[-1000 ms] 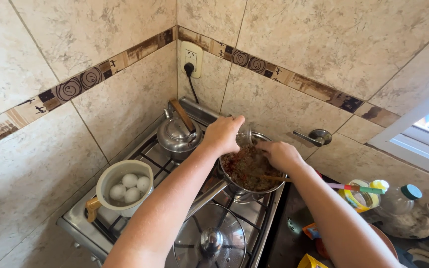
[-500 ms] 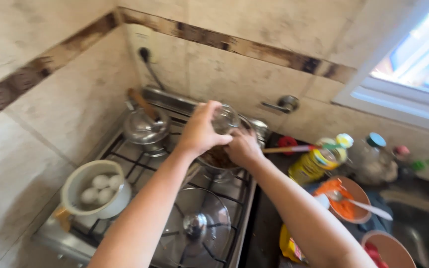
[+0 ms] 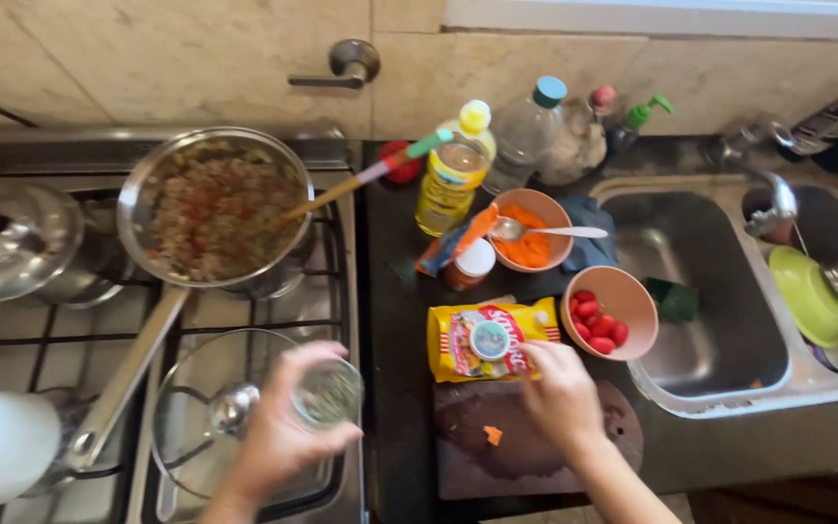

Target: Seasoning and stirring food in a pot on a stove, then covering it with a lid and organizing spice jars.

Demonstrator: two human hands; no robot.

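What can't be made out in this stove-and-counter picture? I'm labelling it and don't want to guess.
Head view only:
- Small glass jar: contents blurred; left hand covers its side.
- White pot: cut off by the left edge.
- Yellow packet: right hand hides one corner.
- Green bowl: the tap hides part of it.

Glass lid flat on stove, directly under left hand. Frying pan of minced food beyond it, well apart; wooden spoon leaning on pan rim. Dark cutting board beneath right hand, orange scrap on it. Pink bowl of cherry tomatoes just beyond-right of that hand. Orange bowl of grated carrot with metal spoon farther beyond; oil bottle behind, left. Steel sink well right, green bowl at its far side.
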